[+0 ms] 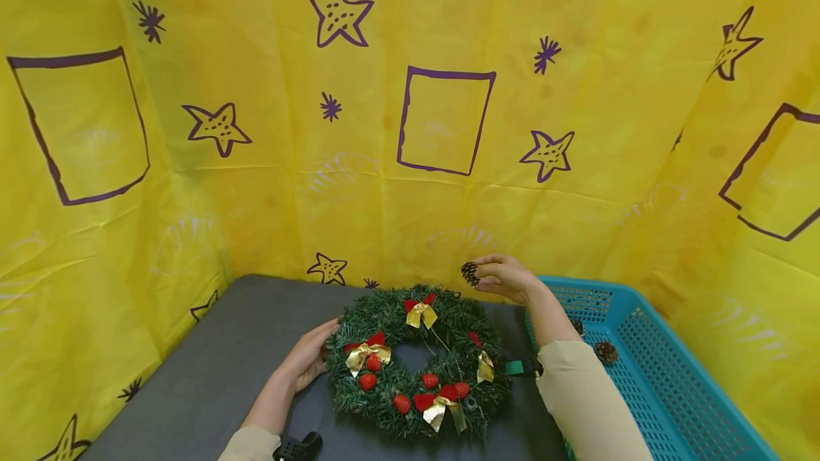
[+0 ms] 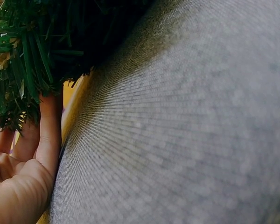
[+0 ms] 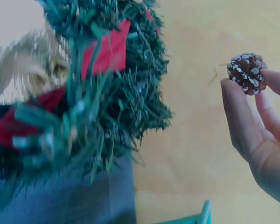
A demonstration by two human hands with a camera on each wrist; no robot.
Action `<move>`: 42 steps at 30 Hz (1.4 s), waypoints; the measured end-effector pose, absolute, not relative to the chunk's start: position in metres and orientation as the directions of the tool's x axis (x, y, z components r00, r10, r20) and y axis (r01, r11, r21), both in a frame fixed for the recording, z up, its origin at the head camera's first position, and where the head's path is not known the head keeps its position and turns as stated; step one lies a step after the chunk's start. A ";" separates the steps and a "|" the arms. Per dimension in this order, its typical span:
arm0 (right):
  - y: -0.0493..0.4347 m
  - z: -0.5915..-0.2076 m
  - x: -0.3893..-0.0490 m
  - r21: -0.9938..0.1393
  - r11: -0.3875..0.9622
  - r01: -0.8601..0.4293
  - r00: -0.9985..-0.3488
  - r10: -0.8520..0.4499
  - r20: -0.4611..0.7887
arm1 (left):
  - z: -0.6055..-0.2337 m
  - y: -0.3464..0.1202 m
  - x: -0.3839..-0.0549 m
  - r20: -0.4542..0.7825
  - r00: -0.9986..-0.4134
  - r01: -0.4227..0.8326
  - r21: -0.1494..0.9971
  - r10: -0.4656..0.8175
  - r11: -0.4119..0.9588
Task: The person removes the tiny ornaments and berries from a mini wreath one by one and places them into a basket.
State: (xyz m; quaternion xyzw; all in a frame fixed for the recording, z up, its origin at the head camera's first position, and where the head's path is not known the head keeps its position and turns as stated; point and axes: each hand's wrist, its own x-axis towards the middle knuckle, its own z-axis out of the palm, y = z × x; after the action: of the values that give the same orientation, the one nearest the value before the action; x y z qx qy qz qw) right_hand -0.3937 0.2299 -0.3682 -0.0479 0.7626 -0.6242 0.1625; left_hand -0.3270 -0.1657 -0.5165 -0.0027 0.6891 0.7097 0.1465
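Observation:
A green Christmas wreath (image 1: 359,397) with red-and-gold bows and red berry-like ornaments lies on the dark table. At its left rim, my left hand (image 1: 310,353) grips the greenery (image 2: 25,60); the fingertips are hidden among the needles in the left wrist view. My right hand (image 1: 506,278) is raised above the wreath's far right side, pinching a small pine cone (image 1: 470,274) between thumb and fingertips. White-tipped scales show on this pine cone (image 3: 247,73) in the right wrist view, apart from the wreath.
A blue perforated plastic basket (image 1: 688,368) stands right of the wreath, partly behind my right forearm. Inside it are pine cones, one of them plainly visible (image 1: 606,352). Yellow cloth (image 1: 269,219) with purple drawings hangs behind and beside the dark table (image 1: 211,375).

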 end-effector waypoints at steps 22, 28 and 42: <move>0.286 -0.365 -0.386 -0.972 0.199 0.128 -0.953 -0.247 -0.176 | -0.516 -0.164 -0.327 -0.214 -0.955 -0.223 0.975 0.204 -0.021; 0.302 -0.365 -0.382 -0.970 0.205 0.133 -0.960 -0.218 -0.178 | -0.515 -0.165 -0.328 -0.219 -0.956 -0.224 0.975 0.198 -0.005; 0.338 -0.376 -0.370 -0.968 0.218 0.125 -0.960 -0.220 -0.174 | -0.515 -0.165 -0.328 -0.221 -0.957 -0.225 0.974 0.189 -0.002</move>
State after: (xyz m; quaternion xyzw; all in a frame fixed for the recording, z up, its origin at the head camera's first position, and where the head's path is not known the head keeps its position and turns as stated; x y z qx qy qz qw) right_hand -0.3704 0.3377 -0.3761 -0.0310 0.7682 -0.6244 0.1383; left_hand -0.3278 -0.1650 -0.5150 -0.0131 0.6912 0.7076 0.1464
